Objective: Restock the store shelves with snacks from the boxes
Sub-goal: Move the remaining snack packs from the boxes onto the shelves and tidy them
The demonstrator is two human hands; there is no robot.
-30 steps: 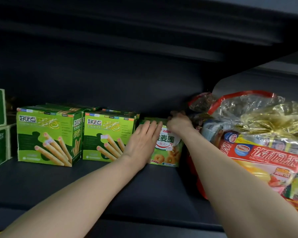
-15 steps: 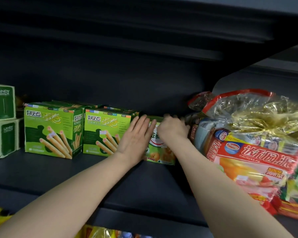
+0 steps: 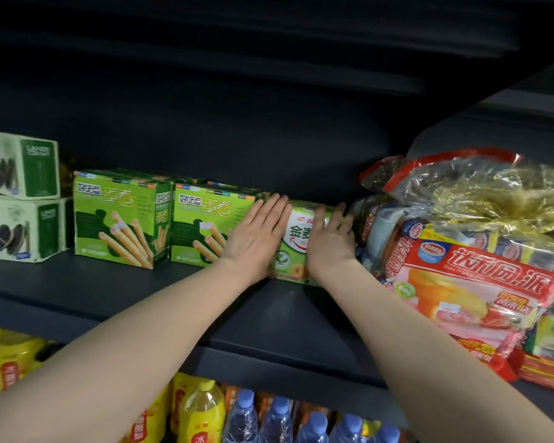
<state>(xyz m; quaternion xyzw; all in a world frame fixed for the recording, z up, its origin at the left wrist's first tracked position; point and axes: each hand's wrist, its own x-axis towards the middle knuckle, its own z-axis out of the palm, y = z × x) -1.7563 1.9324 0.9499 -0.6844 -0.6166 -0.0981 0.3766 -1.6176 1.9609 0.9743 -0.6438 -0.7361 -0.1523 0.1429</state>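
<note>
Where dark shelf [image 3: 109, 292] runs, hands [image 3: 290, 238] press snack box [image 3: 296, 238].

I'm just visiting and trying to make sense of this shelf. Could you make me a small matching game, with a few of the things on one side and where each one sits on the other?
Things:
1. pale green cookie boxes
2. bright green egg-roll boxes
3. green-and-white snack box
4. red-and-yellow plastic pie bags

Places:
A. between the left hand and the right hand, both flat on its front
B. heaped at the right end of the shelf
C. stacked one on the other at the far left
D. side by side, just left of the hands

Pairs: 1-C, 2-D, 3-A, 4-B
</note>
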